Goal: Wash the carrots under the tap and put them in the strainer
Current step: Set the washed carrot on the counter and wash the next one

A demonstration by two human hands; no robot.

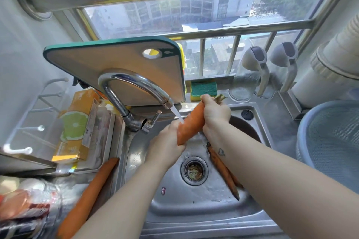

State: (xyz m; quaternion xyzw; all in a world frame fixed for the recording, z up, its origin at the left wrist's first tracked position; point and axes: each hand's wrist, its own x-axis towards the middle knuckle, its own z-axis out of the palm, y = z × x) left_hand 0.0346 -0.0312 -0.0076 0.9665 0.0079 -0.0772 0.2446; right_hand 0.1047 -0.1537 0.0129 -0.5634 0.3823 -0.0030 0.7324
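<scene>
An orange carrot (191, 123) is held tilted under the running water of the chrome tap (136, 87), above the steel sink (194, 207). My right hand (214, 111) grips its thick top end by the green stub. My left hand (167, 144) holds its lower tip. A second, darker carrot (223, 170) lies in the sink basin, partly under my right forearm. A third long carrot (87, 198) rests on the counter left of the sink. The grey-blue strainer (330, 141) stands empty at the right.
A teal-edged cutting board (116, 60) leans behind the tap. A green and yellow sponge (203, 90) and two glass bottles (246, 75) stand on the sill. An orange box (77, 126) and packaged food fill the left counter. The drain (194, 170) sits mid-basin.
</scene>
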